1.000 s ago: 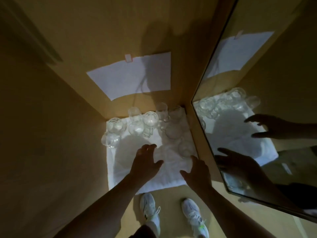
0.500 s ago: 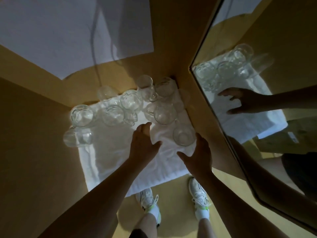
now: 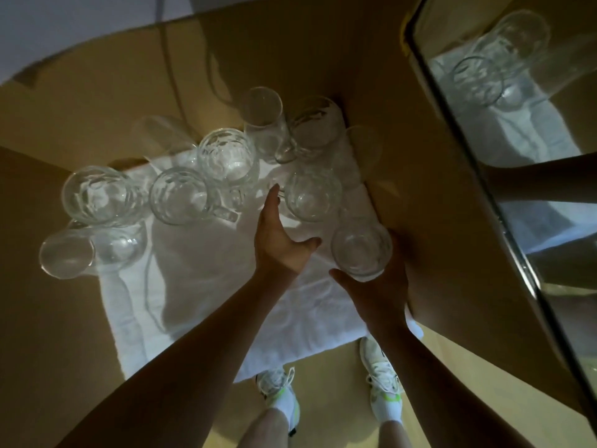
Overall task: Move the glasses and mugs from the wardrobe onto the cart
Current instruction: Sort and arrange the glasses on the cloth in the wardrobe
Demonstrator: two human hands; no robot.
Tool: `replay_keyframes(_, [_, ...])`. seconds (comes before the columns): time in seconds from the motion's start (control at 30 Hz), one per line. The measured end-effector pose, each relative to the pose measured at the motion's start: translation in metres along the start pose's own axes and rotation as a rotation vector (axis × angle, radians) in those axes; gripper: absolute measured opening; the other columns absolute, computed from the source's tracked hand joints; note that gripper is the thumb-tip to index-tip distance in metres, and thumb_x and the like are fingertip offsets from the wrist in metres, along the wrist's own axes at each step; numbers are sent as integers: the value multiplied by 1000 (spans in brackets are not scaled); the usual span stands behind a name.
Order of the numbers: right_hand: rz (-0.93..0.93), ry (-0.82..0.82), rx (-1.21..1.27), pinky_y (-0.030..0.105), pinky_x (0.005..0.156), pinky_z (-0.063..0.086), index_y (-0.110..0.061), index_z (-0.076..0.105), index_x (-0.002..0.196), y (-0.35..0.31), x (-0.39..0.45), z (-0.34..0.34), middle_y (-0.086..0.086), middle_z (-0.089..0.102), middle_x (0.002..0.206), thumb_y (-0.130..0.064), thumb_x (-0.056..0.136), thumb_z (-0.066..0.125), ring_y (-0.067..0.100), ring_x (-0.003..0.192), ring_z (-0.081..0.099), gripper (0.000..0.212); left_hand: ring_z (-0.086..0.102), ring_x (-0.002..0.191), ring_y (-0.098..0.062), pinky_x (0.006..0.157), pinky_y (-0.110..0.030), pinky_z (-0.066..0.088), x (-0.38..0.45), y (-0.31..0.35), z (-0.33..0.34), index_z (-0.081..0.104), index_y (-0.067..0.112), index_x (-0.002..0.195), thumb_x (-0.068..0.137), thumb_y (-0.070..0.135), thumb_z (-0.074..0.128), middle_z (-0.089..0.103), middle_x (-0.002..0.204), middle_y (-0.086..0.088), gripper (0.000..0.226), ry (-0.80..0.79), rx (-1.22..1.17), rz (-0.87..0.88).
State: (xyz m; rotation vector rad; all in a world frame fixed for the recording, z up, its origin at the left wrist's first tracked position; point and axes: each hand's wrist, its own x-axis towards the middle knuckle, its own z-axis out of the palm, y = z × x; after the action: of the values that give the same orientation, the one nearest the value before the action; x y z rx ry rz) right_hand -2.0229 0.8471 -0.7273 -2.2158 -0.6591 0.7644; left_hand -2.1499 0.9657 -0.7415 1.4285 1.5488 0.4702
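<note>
Several clear glasses and mugs stand on a white towel point(image 3: 200, 286) on the wardrobe shelf. My right hand point(image 3: 378, 289) is curled round the nearest glass point(image 3: 361, 247) at the towel's right edge, thumb in front and fingers behind it. My left hand point(image 3: 277, 240) reaches forward with straight fingers, its fingertips beside a second glass point(image 3: 311, 197). Two handled mugs point(image 3: 179, 195) point(image 3: 226, 156) stand further left. More glasses point(image 3: 93, 195) point(image 3: 263, 114) line the back and left. The cart is out of sight.
The wardrobe's tan side wall point(image 3: 420, 189) runs close along the right of the glasses. A mirrored door point(image 3: 523, 130) on the right reflects the glasses and an arm. A tan wall point(image 3: 48, 318) closes the left. My white shoes point(image 3: 384, 383) show below the shelf edge.
My head has come closer to the shelf. Both hands moved forward; the right hand has closed round the near right glass, and the left hand's fingers have reached the glass behind it.
</note>
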Motion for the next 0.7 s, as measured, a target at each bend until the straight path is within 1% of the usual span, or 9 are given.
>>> replay_keyframes(0.1, [-24, 12, 26, 38, 116, 38, -16, 39, 150, 1, 2, 3, 1, 51, 146, -25, 46, 102, 18, 137, 47, 121, 40, 143, -13, 114, -43, 43, 8, -4, 7, 17, 38, 157, 60, 32, 98, 42, 154, 8, 127, -7, -65, 19])
replay_keyframes(0.23, [-12, 20, 27, 43, 113, 41, -10, 43, 147, 0, -1, 1, 5, 55, 143, -20, 48, 102, 22, 133, 51, 116, 43, 141, -14, 110, -44, 47, 14, 0, 11, 17, 42, 155, 54, 38, 99, 44, 153, 9, 129, -7, -96, 77])
replay_keyframes(0.3, [-2, 15, 36, 43, 112, 42, -9, 43, 147, 0, -3, -1, 7, 56, 142, -20, 50, 101, 22, 132, 53, 114, 48, 136, -13, 108, -43, 49, 19, 6, 11, 21, 42, 152, 49, 40, 97, 48, 148, 10, 128, -8, -137, 94])
replay_keyframes(0.37, [2, 12, 47, 43, 112, 42, -8, 43, 147, 1, -6, -4, 7, 56, 142, -18, 51, 101, 22, 132, 53, 112, 53, 128, -11, 104, -41, 52, 24, 11, 9, 29, 43, 146, 46, 41, 96, 53, 139, 13, 120, -1, -144, 107])
replay_keyframes(0.43, [10, 12, 49, 39, 112, 42, -9, 44, 146, 1, -9, -8, 6, 57, 140, -16, 51, 101, 20, 131, 54, 112, 58, 119, -7, 98, -37, 55, 27, 12, 6, 38, 45, 138, 44, 44, 95, 59, 129, 19, 109, 14, -117, 121])
replay_keyframes(0.53, [4, 19, 33, 22, 107, 40, -10, 45, 145, 1, -15, -12, 4, 59, 137, -16, 50, 101, 16, 125, 55, 110, 60, 108, 3, 92, -28, 55, 19, 11, 0, 41, 51, 128, 42, 46, 93, 58, 114, 36, 100, 56, -91, 94])
replay_keyframes(0.57, [11, 22, 21, 18, 105, 38, -10, 46, 145, 1, -16, -14, 3, 59, 137, -18, 50, 101, 15, 125, 55, 110, 60, 104, 5, 90, -26, 55, 13, 11, -4, 42, 51, 126, 43, 45, 92, 57, 112, 39, 98, 72, -84, 81])
replay_keyframes(0.6, [24, 20, 13, 19, 105, 38, -10, 45, 145, -1, -18, -16, 4, 59, 137, -20, 50, 101, 17, 125, 55, 110, 61, 102, 5, 89, -24, 55, 5, 9, -7, 44, 48, 127, 44, 44, 92, 59, 111, 37, 96, 88, -74, 75])
replay_keyframes(0.7, [50, 3, 12, 29, 108, 41, -13, 44, 146, -9, -25, -24, 3, 57, 139, -26, 51, 101, 20, 128, 54, 111, 65, 98, -1, 82, -18, 54, -22, 7, -22, 51, 34, 130, 47, 39, 94, 65, 108, 21, 93, 163, -32, 122])
